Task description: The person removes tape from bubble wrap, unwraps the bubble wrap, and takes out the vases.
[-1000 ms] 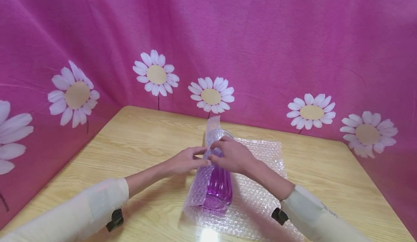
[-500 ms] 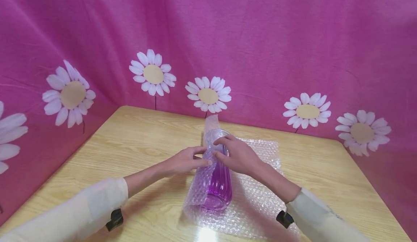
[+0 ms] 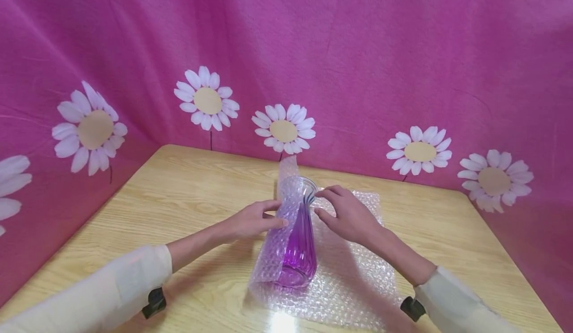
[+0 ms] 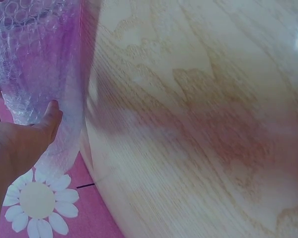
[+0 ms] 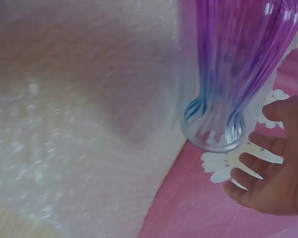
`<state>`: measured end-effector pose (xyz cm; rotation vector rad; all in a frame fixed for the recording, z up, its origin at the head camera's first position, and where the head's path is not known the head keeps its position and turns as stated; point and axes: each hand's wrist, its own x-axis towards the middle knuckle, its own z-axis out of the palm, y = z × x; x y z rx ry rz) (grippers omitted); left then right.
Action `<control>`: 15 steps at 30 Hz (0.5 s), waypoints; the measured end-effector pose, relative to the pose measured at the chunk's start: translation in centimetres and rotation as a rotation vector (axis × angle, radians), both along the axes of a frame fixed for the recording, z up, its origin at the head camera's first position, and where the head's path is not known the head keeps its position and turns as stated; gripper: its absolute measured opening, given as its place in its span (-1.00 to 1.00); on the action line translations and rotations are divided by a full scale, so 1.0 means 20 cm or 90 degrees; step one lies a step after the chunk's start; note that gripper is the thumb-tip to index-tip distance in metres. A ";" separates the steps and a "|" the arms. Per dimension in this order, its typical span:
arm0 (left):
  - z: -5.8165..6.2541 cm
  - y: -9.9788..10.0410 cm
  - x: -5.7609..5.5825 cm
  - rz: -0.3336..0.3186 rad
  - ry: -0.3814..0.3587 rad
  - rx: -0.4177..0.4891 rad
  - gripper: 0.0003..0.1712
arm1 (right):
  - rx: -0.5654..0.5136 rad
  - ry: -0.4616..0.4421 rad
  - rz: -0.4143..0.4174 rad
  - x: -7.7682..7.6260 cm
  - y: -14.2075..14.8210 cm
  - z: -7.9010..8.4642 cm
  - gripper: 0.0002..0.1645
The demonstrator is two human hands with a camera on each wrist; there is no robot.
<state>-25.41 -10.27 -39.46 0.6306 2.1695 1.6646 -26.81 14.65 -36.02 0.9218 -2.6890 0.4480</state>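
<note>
A purple ribbed glass vase (image 3: 299,253) with a clear flared mouth lies on its side on a sheet of bubble wrap (image 3: 344,298). The sheet's left part is folded up over the vase's left side. There my left hand (image 3: 252,219) rests on the wrap, thumb and fingers extended. In the left wrist view, its thumb (image 4: 52,111) touches the bubbly surface and its other fingers are mostly hidden. My right hand (image 3: 349,212) hovers beside the vase's neck, fingers relaxed and slightly bent. The right wrist view shows that hand (image 5: 278,163) apart from the vase, holding nothing.
All this lies on a wood-grain table (image 3: 201,183). A pink cloth (image 3: 349,74) printed with white daisies hangs along its back and sides. One narrow end of the wrap (image 3: 288,166) sticks out past the vase's mouth.
My right hand has moved to the right, off the folded wrap and away from the vase's neck. The left hand stays against the wrap, and the camera view has shifted slightly.
</note>
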 end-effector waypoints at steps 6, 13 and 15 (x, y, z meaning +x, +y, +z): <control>0.00 0.00 -0.01 -0.007 0.008 0.000 -0.25 | 0.025 -0.003 0.010 0.02 0.07 -0.04 -0.46; -0.01 0.00 0.00 -0.002 0.009 -0.001 -0.24 | 0.039 -0.004 0.008 0.03 0.13 -0.10 -0.42; -0.01 0.00 0.00 -0.001 0.010 -0.005 -0.24 | 0.042 -0.006 0.000 0.03 0.15 -0.11 -0.42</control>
